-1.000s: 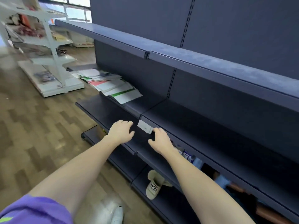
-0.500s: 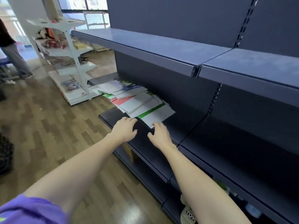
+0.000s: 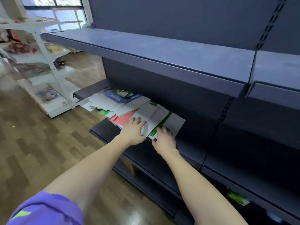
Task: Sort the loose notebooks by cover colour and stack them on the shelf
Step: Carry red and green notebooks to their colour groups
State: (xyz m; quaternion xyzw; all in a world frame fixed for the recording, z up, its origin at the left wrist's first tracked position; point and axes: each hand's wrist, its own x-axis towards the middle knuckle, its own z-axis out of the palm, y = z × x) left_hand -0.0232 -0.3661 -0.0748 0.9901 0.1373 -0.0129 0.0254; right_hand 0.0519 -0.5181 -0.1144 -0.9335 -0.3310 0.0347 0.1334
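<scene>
both bare forearms reach forward and slightly inward, so the hands sit close together, just apart. the left hand lies palm down with fingers extended and spread a little, fingertips pressing flat. the right hand is also palm down, its fingers bent at the knuckles and blurred. a purple sleeve covers the left upper arm.

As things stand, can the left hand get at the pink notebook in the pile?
Probably yes. The left hand rests on a white cover right beside the pink notebook, whose near edge lies exposed. White notebooks overlap its far part, so it would have to slide out from under them.
</scene>
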